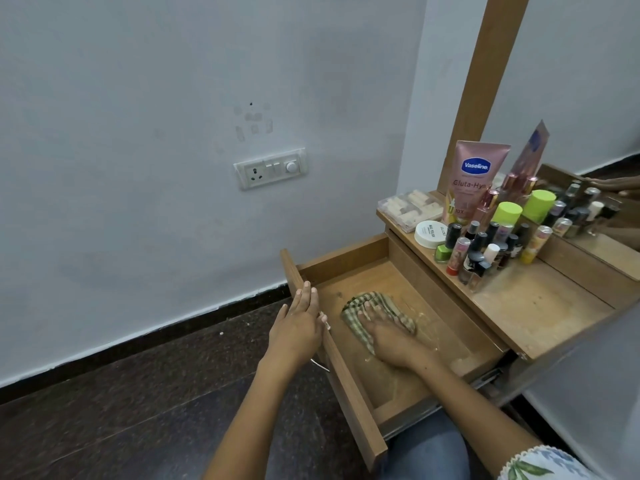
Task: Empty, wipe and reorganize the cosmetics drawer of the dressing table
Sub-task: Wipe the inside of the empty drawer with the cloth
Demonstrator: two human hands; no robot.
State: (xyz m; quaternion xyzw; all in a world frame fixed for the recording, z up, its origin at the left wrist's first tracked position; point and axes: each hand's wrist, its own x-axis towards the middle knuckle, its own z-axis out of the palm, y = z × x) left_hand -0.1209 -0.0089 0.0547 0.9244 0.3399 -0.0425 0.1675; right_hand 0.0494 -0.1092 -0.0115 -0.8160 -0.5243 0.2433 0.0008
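Inside open drawer [346, 265], near its middle: right hand [388, 336] flat, fingers straight, pressing checked cloth [372, 304] onto drawer floor. Left hand [299, 322] open, fingers straight, resting on drawer front edge. Cosmetics bottles [485, 244] & Vaseline tube [472, 178] crowd tabletop [540, 299] far-left corner, by mirror [588, 98].

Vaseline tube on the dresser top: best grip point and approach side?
Grip the Vaseline tube across its wide upper body, coming from above: it stands upright on its cap, with small bottles crowded in front and the clear box on its left.
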